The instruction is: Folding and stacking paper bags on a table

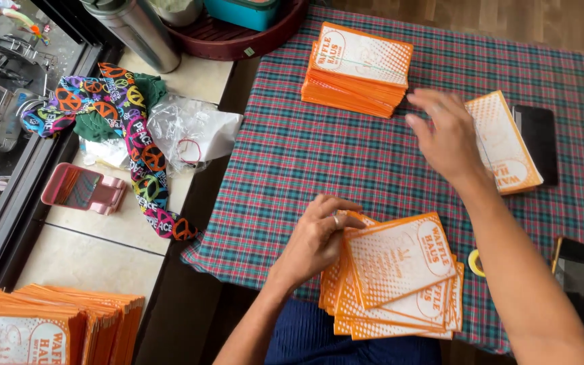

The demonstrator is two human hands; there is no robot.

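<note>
Pressing down with bent fingers, the left hand (315, 236) rests on the left edge of the near stack of paper bags (397, 280), orange and white, which lies fanned and askew at the near edge of the plaid tablecloth (292, 155). The fingers are together, clamped on the stack's edge, thumb apparently tucked against its side; that hold seems meant to keep the loose bags from sliding while the top bag sits turned at an angle. A ring shows on 1 finger.

Farther off and to the right, the right hand (447, 135) hovers with fingers spread apart, empty as far as can be seen, just beside a second small stack of bags (505, 142) at the right. Its fingertips are blurred, so whether they touch that stack cannot be told. A dark phone (539, 138) lies right of that stack, partly under it, and another dark phone (579, 277) sits near the right edge beside a small yellow tape roll (474, 262).

At the far side of the cloth a third, squared-up stack (358, 71) stands neatly, well apart from both hands.

Left of the cloth, on the counter, lie more bags (49, 324) at the near corner, a pink tray (82, 188), a bright patterned scarf (130, 135), a crumpled clear plastic bag (190, 132), and, farthest, a steel flask (143, 34).
</note>
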